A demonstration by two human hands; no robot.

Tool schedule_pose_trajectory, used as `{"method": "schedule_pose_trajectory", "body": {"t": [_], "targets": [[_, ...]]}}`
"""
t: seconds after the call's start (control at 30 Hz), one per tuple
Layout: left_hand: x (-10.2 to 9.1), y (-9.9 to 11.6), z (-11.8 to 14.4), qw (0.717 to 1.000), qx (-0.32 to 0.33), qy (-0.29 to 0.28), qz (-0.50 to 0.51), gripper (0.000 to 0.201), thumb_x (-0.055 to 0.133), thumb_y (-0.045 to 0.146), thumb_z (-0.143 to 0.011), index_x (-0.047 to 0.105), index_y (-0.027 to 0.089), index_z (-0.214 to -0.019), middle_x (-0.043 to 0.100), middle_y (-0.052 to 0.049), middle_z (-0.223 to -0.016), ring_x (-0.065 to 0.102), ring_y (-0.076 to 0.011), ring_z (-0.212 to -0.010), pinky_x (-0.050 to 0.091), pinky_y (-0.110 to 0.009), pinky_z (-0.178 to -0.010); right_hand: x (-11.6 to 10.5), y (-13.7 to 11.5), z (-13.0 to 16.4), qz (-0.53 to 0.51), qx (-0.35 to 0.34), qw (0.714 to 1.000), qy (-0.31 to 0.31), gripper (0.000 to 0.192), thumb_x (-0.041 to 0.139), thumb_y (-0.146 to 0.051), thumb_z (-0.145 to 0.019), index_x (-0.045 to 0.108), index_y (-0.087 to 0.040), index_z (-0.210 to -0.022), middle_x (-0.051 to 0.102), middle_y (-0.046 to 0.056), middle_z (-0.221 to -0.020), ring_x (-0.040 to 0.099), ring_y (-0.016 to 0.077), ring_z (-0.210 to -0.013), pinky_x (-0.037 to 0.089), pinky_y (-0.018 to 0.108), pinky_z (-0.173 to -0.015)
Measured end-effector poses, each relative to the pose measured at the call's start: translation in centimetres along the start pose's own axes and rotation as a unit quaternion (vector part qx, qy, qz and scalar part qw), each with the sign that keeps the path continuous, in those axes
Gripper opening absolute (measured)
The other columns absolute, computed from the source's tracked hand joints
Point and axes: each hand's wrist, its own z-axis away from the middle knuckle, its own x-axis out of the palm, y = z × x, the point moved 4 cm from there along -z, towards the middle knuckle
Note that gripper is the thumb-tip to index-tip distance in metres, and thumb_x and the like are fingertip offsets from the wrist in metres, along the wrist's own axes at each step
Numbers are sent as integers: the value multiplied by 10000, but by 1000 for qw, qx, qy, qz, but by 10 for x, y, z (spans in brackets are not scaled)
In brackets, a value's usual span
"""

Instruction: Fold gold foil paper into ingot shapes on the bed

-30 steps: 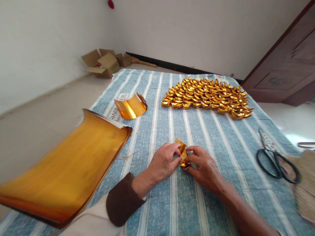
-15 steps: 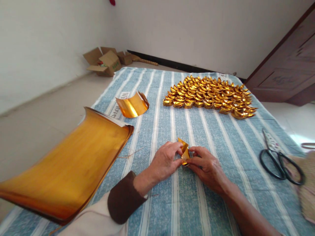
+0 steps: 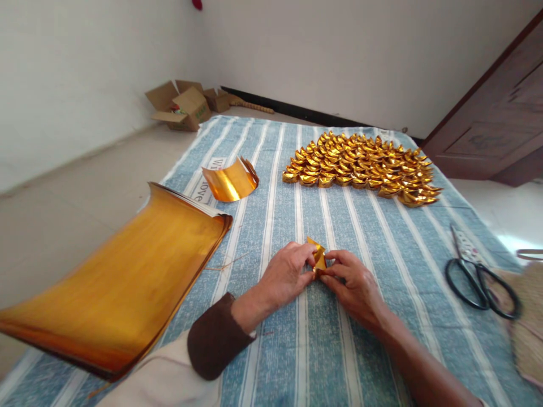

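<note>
While the blue-and-white striped cloth covers most of the floor from the near edge to the far wall, its left border runs beside bare pale tile, and a broad band of bare cloth lies open between the hands and the far pile. Next in size, the curled stack of large gold foil sheets overhangs the cloth's left edge, its far end curling upward. Beyond the open band, the heap of folded gold paper ingots sits in close rows near the far edge. A smaller curved gold foil strip stands on edge just beyond the stack. Black-handled scissors lie near the right border, well apart from the hands. At the centre, the left hand and right hand meet, fingertips of both pinching the small folded gold paper piece, held just above the cloth.
</note>
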Motion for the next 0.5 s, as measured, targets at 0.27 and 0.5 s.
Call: {"method": "schedule_pose_trajectory", "body": {"t": [0.27,0.5], "targets": [[1,-2,0,1000,-4,1,4,294,651,77,-752,561,216,-995,663,8,-858,601,-208,-859,495,-348,-766,2,-3,-3,3,39,999,-9,160,593,-210,-874,734,-217,-798,637,75,-1070,619,210,-929,510,403,-830],[-1,-1,0,1000,-8,3,5,286,648,80,-753,554,218,-986,668,9,-858,607,-208,-866,493,-350,-775,2,-5,-4,-5,57,998,0,152,597,-226,-865,719,-212,-776,646,73,-1056,621,217,-954,504,400,-846]]}}
